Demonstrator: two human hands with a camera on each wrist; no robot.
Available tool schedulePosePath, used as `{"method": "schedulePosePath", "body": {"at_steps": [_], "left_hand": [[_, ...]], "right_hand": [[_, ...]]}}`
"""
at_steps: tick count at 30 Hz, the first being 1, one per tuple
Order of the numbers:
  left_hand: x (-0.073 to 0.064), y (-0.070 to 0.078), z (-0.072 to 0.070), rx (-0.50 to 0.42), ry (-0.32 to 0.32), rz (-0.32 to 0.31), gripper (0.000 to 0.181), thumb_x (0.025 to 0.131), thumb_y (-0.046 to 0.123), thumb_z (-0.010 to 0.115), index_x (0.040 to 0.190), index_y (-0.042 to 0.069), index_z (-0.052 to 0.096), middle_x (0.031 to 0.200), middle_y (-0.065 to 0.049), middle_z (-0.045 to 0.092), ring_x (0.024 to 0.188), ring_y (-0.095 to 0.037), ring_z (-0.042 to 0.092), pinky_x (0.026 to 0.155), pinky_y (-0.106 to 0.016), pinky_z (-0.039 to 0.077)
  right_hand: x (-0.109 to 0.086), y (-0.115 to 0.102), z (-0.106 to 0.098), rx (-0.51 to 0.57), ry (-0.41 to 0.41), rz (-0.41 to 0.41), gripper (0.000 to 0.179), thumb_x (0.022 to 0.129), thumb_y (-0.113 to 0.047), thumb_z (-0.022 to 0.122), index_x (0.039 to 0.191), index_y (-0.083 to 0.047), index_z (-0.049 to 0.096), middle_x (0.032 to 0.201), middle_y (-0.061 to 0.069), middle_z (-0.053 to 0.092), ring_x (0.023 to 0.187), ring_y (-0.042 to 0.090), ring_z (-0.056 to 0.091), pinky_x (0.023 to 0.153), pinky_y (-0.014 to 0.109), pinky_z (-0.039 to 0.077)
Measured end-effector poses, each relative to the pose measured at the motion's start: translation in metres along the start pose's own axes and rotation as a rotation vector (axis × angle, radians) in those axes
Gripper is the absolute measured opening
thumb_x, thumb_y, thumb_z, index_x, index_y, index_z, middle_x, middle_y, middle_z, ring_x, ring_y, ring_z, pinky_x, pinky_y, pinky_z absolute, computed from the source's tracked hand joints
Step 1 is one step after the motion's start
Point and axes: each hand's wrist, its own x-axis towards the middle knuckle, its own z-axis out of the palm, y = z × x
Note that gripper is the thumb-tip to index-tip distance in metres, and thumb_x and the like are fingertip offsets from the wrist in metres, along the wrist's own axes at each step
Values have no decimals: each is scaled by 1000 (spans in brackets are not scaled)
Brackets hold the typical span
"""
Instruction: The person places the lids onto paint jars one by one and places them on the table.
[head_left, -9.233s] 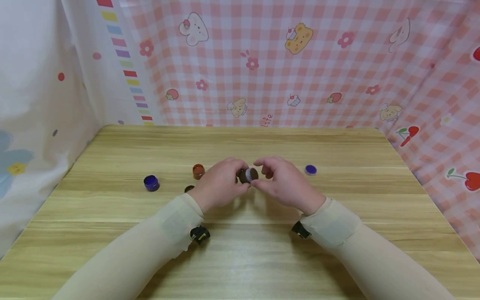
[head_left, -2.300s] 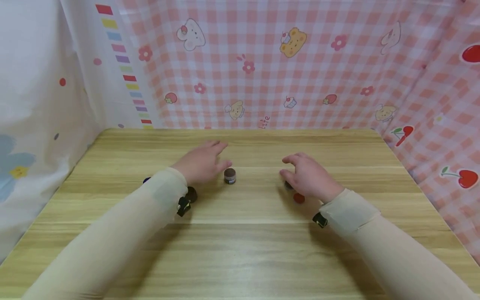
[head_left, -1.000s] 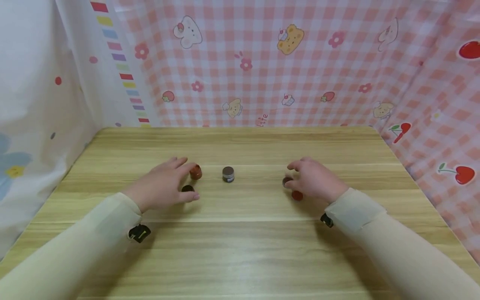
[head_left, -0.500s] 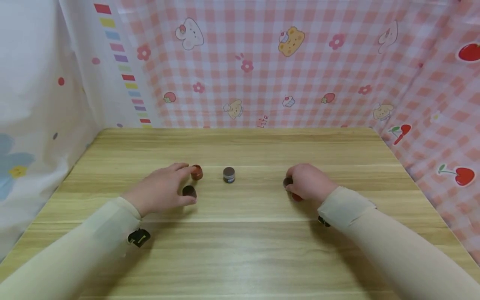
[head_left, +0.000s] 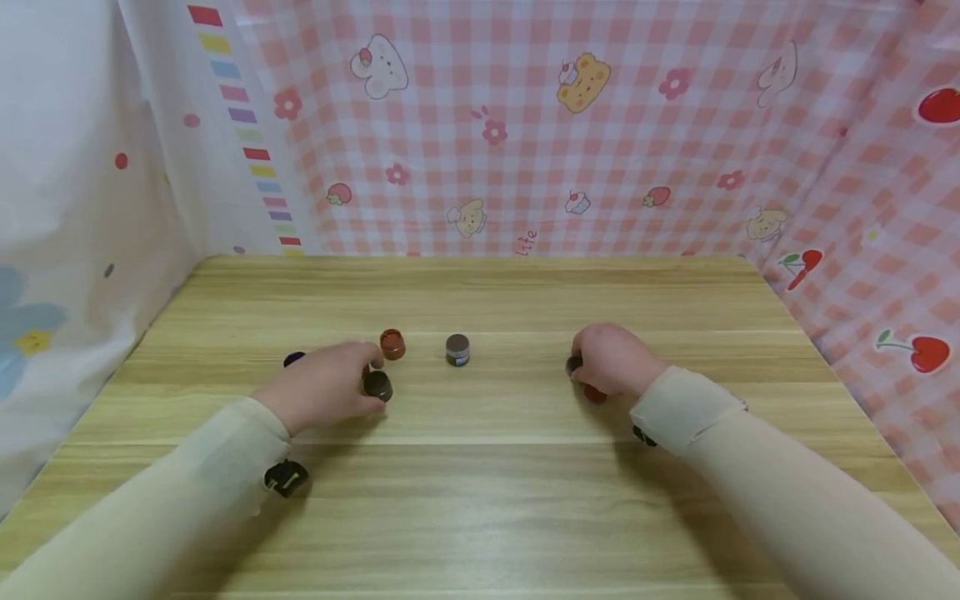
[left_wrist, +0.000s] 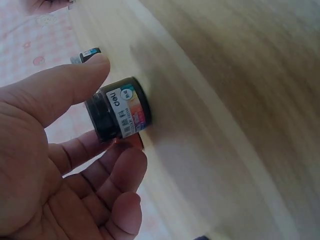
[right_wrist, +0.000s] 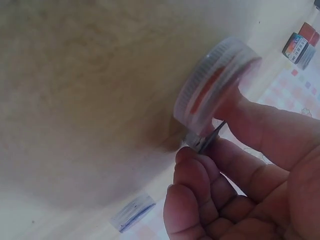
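My left hand (head_left: 322, 385) holds a dark, open paint jar (head_left: 377, 386) between thumb and fingers. In the left wrist view, the labelled side of this paint jar (left_wrist: 125, 107) shows beside the thumb. My right hand (head_left: 615, 358) pinches a small dark-centred jar lid (head_left: 573, 367) at the table. Below that hand lies a red lid (head_left: 595, 394), which looms large as a clear-rimmed red lid (right_wrist: 217, 87) in the right wrist view and partly hides the pinched lid (right_wrist: 204, 142). An open orange-brown paint jar (head_left: 392, 345) stands just past the left fingertips.
A capped brown paint jar (head_left: 457, 350) stands mid-table between the hands. An open purple paint jar (head_left: 294, 359) is mostly hidden behind the left hand. A clear lid with a blue-purple face (right_wrist: 132, 214) lies near the right hand. Patterned cloth (head_left: 487, 125) walls the table's back and sides.
Earlier, both hands worked at the brown jar, which then stood capped mid-table. The left hand moved left to the dark jar and has closed round it; the right fingers have closed on the dark-centred lid.
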Motion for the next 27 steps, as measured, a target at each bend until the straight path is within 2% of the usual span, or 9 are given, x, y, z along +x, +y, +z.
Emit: {"method": "schedulePosePath", "body": {"at_steps": [4, 10, 19, 27], "left_hand": [[5, -1, 4, -17, -8, 9, 42, 90, 33, 84, 119, 7, 68, 106, -4, 73, 93, -20, 64, 90, -45, 54], [10, -2, 9, -42, -15, -7, 27, 94, 28, 80, 111, 12, 70, 99, 0, 71, 89, -18, 63, 88, -43, 54], [13, -3, 9, -25, -23, -19, 26, 93, 29, 81, 111, 12, 73, 104, 0, 73, 92, -19, 62, 89, -42, 53], [13, 0, 10, -13, -13, -8, 24, 93, 27, 81, 109, 12, 74, 100, 1, 73, 90, -18, 63, 89, -43, 54]], "right_hand": [[1, 0, 1, -15, -5, -4, 7, 94, -13, 75, 95, -6, 77, 89, 4, 74, 79, 17, 64, 85, 37, 57], [3, 0, 1, -12, -7, 3, 5, 93, -12, 75, 94, -7, 76, 87, 4, 73, 79, 17, 64, 85, 37, 57], [6, -2, 1, -31, -24, 22, 7, 93, -12, 75, 95, -5, 75, 89, 5, 72, 76, 18, 62, 76, 33, 54], [4, -7, -2, -23, -36, 40, 8, 94, -9, 74, 87, -5, 71, 81, 5, 68, 71, 19, 57, 72, 32, 51]]}}
